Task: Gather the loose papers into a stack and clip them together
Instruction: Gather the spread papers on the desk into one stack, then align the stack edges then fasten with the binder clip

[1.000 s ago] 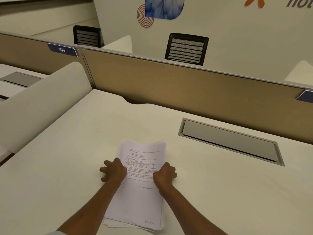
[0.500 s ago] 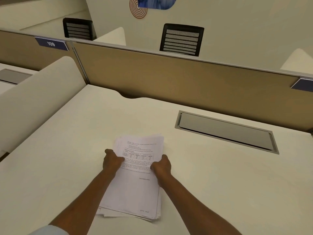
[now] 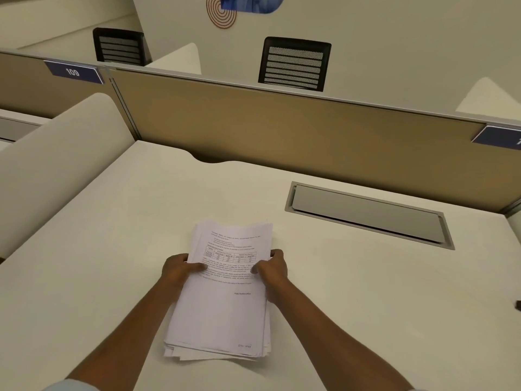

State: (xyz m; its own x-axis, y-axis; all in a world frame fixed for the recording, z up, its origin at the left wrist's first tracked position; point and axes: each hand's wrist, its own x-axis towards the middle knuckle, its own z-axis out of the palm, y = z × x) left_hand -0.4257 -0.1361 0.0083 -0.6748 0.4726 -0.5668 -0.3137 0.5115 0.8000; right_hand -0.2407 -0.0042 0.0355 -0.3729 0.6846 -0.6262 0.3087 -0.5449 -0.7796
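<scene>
Stack (image 3: 225, 309), uneven-edged, between left hand (image 3: 178, 270), right hand (image 3: 273, 270)

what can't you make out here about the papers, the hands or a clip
Head view:
- Most fingers of the left hand and right hand: under the stack of papers, hidden by it.
- Print on the top sheet: too small and blurred to read.
- Sheet count: edges too fine.
- Dark object: cut off by the right edge; clip or not, cannot tell.
</scene>
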